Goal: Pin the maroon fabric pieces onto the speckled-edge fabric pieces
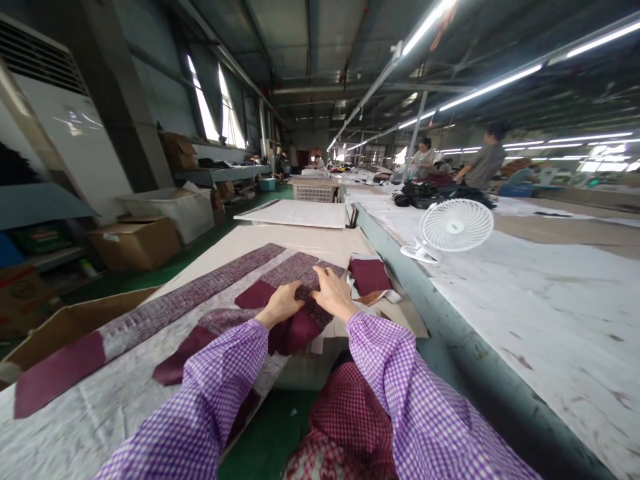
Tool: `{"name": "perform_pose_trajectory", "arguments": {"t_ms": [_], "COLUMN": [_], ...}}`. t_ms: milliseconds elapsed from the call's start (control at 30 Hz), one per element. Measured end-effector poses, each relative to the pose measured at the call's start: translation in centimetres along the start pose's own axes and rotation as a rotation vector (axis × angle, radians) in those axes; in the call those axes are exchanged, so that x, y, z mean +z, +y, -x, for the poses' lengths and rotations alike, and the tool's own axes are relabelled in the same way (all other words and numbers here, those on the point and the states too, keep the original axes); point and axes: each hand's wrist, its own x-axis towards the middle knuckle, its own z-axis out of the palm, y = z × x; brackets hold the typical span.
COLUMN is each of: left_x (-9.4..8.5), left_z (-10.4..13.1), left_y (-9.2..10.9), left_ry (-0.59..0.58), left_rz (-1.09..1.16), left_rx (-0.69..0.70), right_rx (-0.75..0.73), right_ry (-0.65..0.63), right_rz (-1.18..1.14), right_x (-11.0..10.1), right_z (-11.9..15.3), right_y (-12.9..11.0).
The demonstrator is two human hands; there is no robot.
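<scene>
1. Head view, held thing: the cloth [303, 333] lies at the near edge of the table [310, 237], directly under and between the two hands. It is bunched, with a speckled part on the far side and plain maroon folds on the near side, so its long axis is hard to tell.
2. Head view, left hand [283, 303]: on the cloth's left side, fingers curled and thumb drawn in, apparently pinching a fold.
3. Head view, right hand [334, 291]: on the cloth's right side, touching it, half open, with thumb and forefinger apart. Whether its other fingers grip the cloth is hidden. The hands face each other with a narrow gap between, about equally near the cloth.
4. Head view, left side: the strip [170, 313] runs lengthwise from the near left to the far middle of the table, slantwise and apart from both hands; the left hand is nearer. Between strip and hands lies the flat piece [280, 275], roughly parallel to the strip.
5. Head view, right side: the patches [369, 277] lie just beyond and right of the right hand, the nearer one. Farther right, the fan [456, 225] stands well apart.
</scene>
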Motion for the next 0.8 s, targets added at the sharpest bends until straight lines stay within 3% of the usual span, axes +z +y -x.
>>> {"name": "perform_pose_trajectory", "arguments": {"t_ms": [133, 267, 367, 467, 533, 633, 733, 800], "left_x": [-0.2, -0.9, -1.5, -2.8, -3.6, -4.3, -4.3, -4.2], "left_z": [-0.1, -0.1, 0.2, 0.7, 1.1, 1.3, 1.5, 1.8], "left_y": [1.4, 2.3, 0.8, -1.5, -2.3, -1.9, -1.0, -0.7], "left_ry": [-0.008, 0.002, 0.068, 0.139, 0.174, 0.182, 0.165, 0.143], "left_rz": [0.06, 0.147, 0.193, 0.268, 0.47, 0.799, 0.898, 0.907], "left_rx": [0.027, 0.068, 0.018, -0.067, -0.124, -0.16, -0.137, -0.146], "right_rx": [-0.094, -0.038, 0.006, 0.193, 0.264, 0.199, 0.181, 0.141], "right_ry": [-0.173, -0.19, -0.101, 0.091, 0.041, -0.091, 0.011, 0.103], "right_rz": [-0.574, -1.108, -1.233, -1.168, -1.1, -1.143, -1.215, -1.262], "right_x": [-0.5, -0.2, -0.2, 0.5, 2.1, 5.8, 8.7, 9.5], "right_z": [0.5, 3.0, 5.2, 6.5, 6.6, 6.1, 5.1, 4.4], "right_y": [2.3, 4.9, 6.8, 8.0, 7.6, 4.9, 1.2, -0.9]}}
